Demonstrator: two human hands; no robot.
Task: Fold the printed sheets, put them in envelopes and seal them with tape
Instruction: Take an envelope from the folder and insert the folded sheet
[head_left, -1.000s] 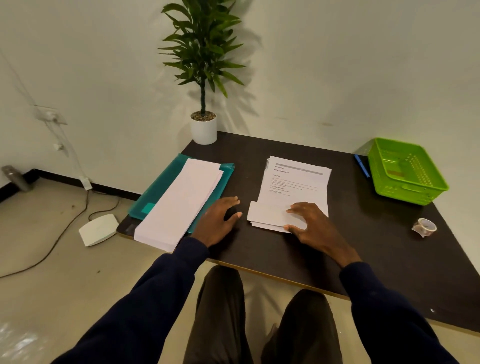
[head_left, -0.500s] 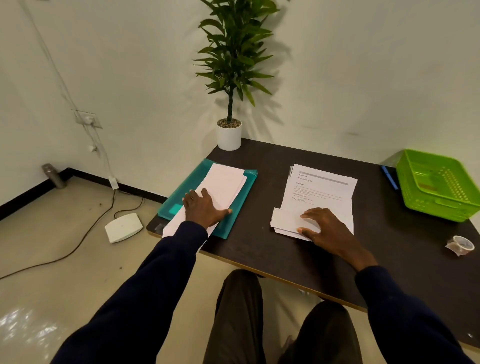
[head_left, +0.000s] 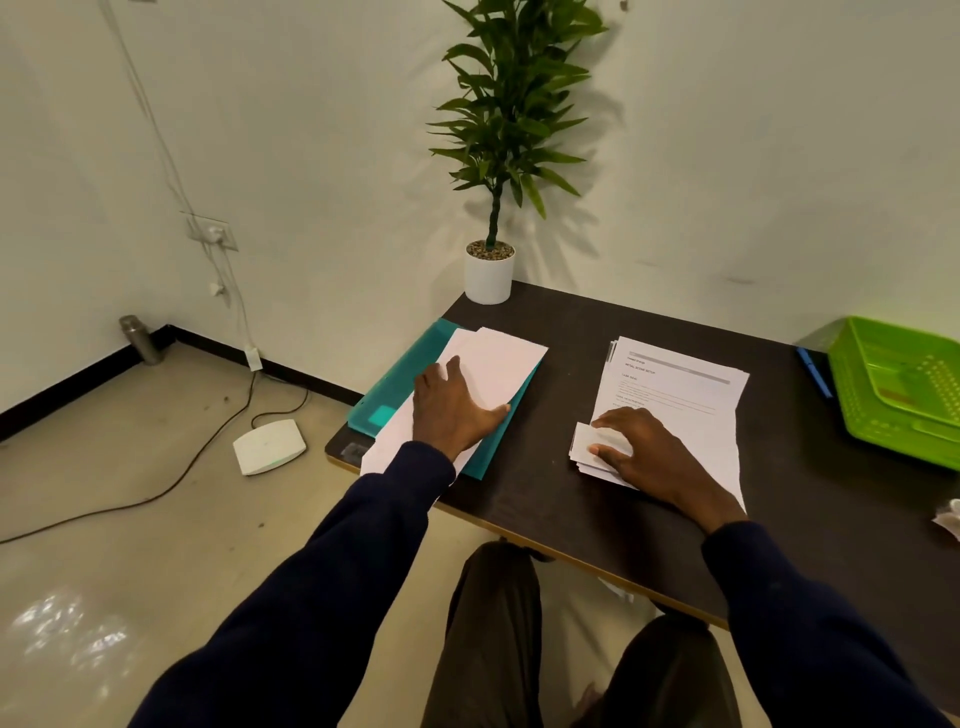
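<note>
Envelope-fetch step, I'd judge: left hand (head_left: 457, 410) flat, fingers spread, on white paper envelope stack (head_left: 501, 361) over teal plastic folder (head_left: 389, 387), ten o'clock on dark table (head_left: 561, 519). Right hand (head_left: 644, 457) presses folded white printed sheet (head_left: 583, 441) flat, one o'clock. Next: peel off one envelope only, open flap.

one wide-angle view, worn on the person's head, looks forward and steeply down past two dark navy sleeves (head_left: 363, 545) onto the near edge of the dark brown rectangular table (head_left: 566, 332). it sits close: the left hand (head_left: 452, 410) and right hand (head_left: 644, 457) fall mid-frame. turned somewhat leftward, it takes in pale glossy floor (head_left: 130, 519) at left, while the bright green plastic basket (head_left: 893, 384) is cropped at right.
</note>
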